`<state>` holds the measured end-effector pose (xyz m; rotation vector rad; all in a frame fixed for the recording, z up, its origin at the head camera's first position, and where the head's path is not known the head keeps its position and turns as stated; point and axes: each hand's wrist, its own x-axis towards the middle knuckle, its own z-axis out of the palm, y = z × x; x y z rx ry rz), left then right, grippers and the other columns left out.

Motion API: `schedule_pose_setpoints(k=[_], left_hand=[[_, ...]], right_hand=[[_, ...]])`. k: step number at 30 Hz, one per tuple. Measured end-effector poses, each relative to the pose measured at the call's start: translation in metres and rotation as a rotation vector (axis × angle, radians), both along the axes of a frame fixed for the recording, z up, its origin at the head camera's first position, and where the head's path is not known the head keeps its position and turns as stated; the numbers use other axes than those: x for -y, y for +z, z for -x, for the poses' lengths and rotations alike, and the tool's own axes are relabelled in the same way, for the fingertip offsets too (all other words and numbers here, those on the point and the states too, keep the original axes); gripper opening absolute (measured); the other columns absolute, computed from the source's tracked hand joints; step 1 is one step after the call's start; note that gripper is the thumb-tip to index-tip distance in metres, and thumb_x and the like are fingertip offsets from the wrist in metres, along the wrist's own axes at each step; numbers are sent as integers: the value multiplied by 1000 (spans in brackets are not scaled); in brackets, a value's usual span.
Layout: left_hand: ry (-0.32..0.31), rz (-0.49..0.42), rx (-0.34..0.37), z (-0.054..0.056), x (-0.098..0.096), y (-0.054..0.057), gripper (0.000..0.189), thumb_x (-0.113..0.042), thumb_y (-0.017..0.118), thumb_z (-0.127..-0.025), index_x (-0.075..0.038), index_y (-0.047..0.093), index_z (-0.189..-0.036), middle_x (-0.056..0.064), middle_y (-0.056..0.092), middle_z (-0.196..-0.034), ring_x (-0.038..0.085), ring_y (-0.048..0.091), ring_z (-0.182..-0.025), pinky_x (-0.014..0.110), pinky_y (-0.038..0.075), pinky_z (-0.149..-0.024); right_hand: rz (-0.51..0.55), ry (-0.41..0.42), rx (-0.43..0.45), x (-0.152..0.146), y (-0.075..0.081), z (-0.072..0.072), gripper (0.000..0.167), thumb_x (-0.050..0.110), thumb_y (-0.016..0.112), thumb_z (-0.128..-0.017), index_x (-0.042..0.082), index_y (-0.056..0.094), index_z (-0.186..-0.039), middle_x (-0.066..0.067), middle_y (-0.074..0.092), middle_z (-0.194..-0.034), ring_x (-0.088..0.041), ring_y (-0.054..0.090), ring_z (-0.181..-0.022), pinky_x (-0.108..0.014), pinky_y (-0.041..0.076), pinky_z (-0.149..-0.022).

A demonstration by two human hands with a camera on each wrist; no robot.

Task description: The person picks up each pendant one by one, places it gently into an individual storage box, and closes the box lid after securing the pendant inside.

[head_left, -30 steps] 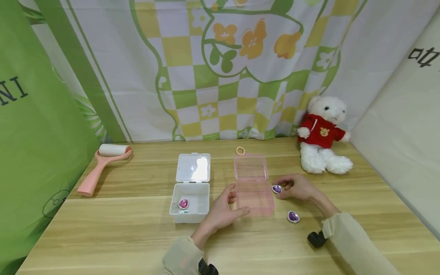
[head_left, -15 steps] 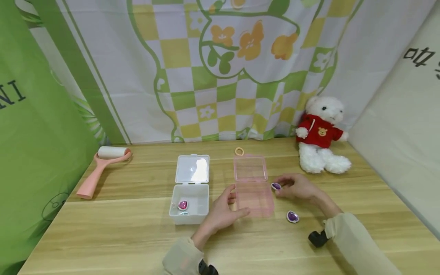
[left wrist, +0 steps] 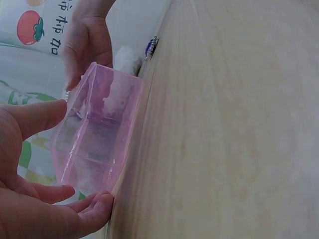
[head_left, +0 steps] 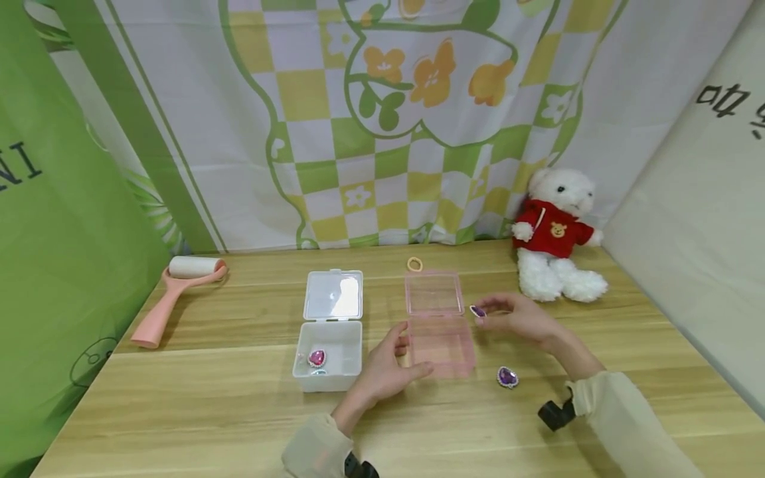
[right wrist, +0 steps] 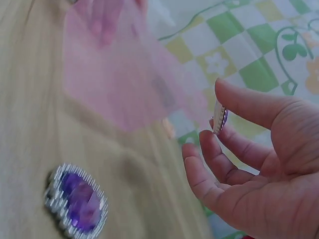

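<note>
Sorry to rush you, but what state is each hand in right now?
Left hand: closed loosely round a corner of the open pink box.
Right hand: closed, pinching a purple gem between thumb and fingers.

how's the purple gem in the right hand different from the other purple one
The held gem is pinched in the right hand; the loose gem lies on the table. The held gem is tilted; the loose gem rests face up. Both have purple stones and pale beaded rims.
</note>
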<state>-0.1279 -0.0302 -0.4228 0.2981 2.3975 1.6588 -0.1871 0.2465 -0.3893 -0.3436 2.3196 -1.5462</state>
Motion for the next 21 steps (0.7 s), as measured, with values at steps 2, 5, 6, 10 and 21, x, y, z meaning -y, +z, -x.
schedule_pose_setpoints(k=[2, 5, 6, 10, 21], left_hand=[[-1, -1, 1, 0, 0, -1, 85, -25, 80, -77, -2, 35, -145, 20, 54, -129, 35, 52, -113, 50, 44, -95], [-3, -4, 4, 0, 1, -1, 85, -26, 80, -77, -2, 34, -145, 20, 54, -129, 35, 52, -114, 50, 44, -96], [-2, -3, 2, 0, 1, -1, 85, -26, 79, -77, -2, 34, -145, 20, 54, -129, 35, 52, -113, 50, 44, -95], [0, 3, -1, 0, 1, -1, 85, -25, 80, -77, -2, 35, -145, 21, 54, -129, 35, 52, -113, 50, 44, -95], [-8, 8, -20, 0, 1, 1, 83, -22, 79, -77, 0, 36, -144, 23, 55, -128, 36, 53, -113, 52, 44, -96]], right_hand=[[-15, 1, -8, 4, 6, -1, 48, 16, 70, -88, -10, 54, -124, -19, 58, -117, -23, 54, -105, -29, 49, -86], [-19, 1, -1, 11, 15, -2, 47, 18, 71, -87, -8, 55, -123, -18, 58, -119, -24, 52, -108, -28, 47, -88], [-11, 8, -1, 14, 17, -2, 47, 17, 71, -87, -8, 55, -123, -18, 58, -118, -24, 53, -107, -29, 48, -88], [26, 47, -14, 25, 25, -3, 44, 13, 70, -87, -10, 55, -121, -22, 58, -116, -21, 56, -103, -29, 50, -87], [89, 124, -11, 59, 27, -1, 40, 8, 72, -85, -12, 57, -116, -19, 62, -110, -22, 57, -101, -26, 51, -84]])
